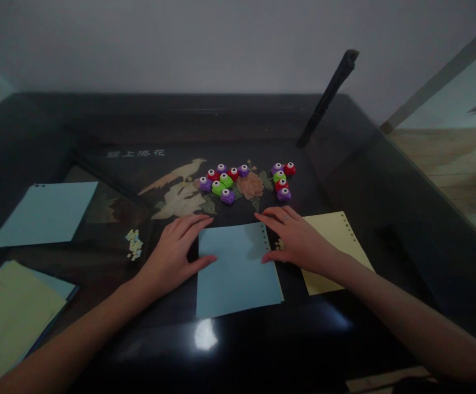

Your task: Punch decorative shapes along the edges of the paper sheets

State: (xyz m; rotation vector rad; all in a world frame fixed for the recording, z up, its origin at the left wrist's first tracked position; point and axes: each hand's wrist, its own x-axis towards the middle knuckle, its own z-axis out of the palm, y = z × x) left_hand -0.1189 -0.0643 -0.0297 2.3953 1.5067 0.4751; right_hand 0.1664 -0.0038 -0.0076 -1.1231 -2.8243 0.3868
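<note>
A small stack of light blue paper (238,279) lies on the dark table, with a pale yellow edge showing beneath at its right. Punched holes run down the upper right side of the top sheet. My left hand (183,243) is at the stack's left edge, fingers apart, thumb tip over the blue sheet. At the upper right corner is my right hand (295,238), also with fingers spread, its thumb tip at the right edge. Neither hand is closed around the paper. A yellow sheet with punched holes (324,282) lies partly under my right hand and forearm.
Beyond the hands stand several purple, red and green eyeball-topped pieces (224,180), with another group (281,181) to the right. Small paper bits (134,244) lie left. More sheets, blue (49,213) and yellow-green (14,317), are farther left. A dark stick (328,98) rises at the back right.
</note>
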